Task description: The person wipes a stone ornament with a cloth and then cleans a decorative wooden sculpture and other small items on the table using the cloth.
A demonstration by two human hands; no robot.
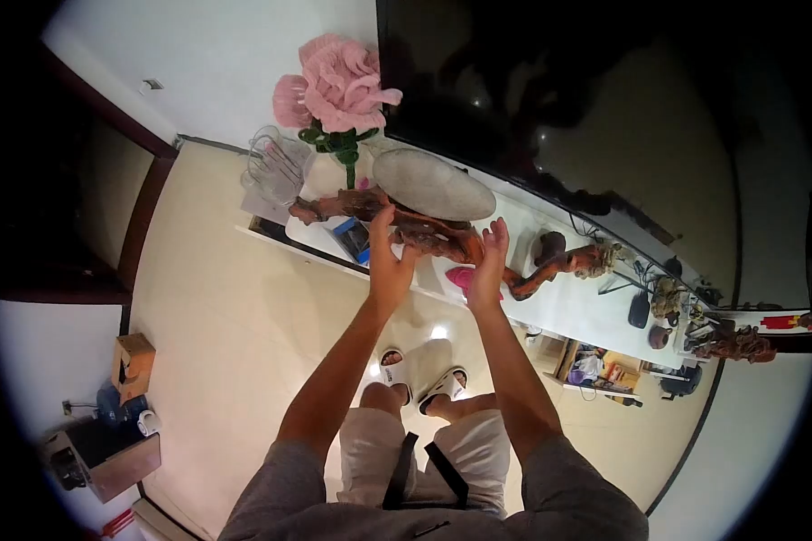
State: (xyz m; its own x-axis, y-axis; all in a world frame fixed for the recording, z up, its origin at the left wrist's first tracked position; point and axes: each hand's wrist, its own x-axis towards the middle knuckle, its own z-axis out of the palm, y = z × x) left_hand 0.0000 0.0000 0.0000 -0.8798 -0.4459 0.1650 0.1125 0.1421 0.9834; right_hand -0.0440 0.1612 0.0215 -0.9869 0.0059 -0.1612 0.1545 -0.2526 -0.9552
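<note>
Gray T-shirt [361, 523] and pale shorts [370, 451] nearest the camera, forearms reaching out to a white surface [586, 311]. Left hand [391, 268] and right hand [487, 270] well apart, palms roughly facing, fingers extended, neither clamped on anything. Contact with the twisted driftwood piece [433, 242] cannot be told; it lies along the surface, beyond and between the hands. Gray oval slab [433, 185] just behind or on it; support hidden.

Risks, as judged: the slab looks poorly braced, so a bump to the wood could tip it, perhaps toward the dark television screen [532, 99]. Wood is long and uneven; lifting from mid-length might swing an end into the pink flower [343, 86] or the blue box [350, 239] near the left hand. Pink object [461, 279] beside the right hand could be swept over the front edge. Anything dropped there may land near the white slides [442, 386] below.
</note>
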